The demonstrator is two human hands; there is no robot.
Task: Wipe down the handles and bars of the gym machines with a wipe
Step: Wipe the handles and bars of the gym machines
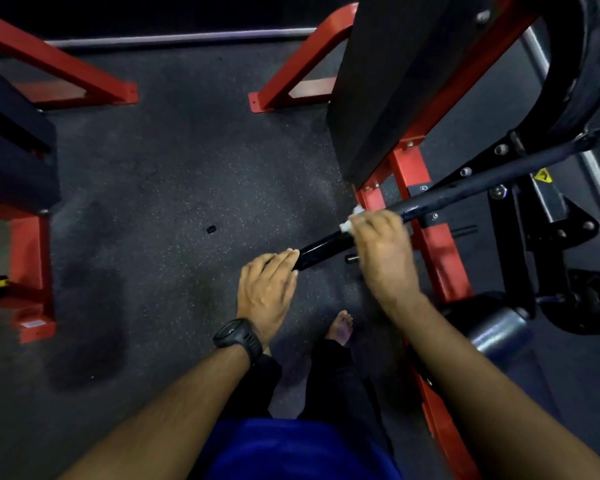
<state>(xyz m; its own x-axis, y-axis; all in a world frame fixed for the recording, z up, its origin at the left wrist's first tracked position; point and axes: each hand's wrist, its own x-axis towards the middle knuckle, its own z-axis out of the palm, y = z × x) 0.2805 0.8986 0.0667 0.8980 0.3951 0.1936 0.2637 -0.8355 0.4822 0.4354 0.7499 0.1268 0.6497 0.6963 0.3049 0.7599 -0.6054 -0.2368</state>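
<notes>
A black handle bar (321, 249) juts from the red and black gym machine toward me, low over the floor. My right hand (381, 251) wraps around the bar partway along it, with a white wipe (350, 221) bunched under the fingers and showing at the knuckles. My left hand (267, 289), with a black watch on its wrist, holds the bar's near end with curled fingers. Past my right hand the bar (465, 188) runs up and to the right to the machine's pivot.
The machine's red frame (426, 237) and a black pad (395, 81) stand to the right. A padded roller (499, 332) sits low on the right. Another red frame (32, 271) stands to the left. Speckled dark rubber floor (170, 202) lies between, and my bare foot (342, 327) rests on it.
</notes>
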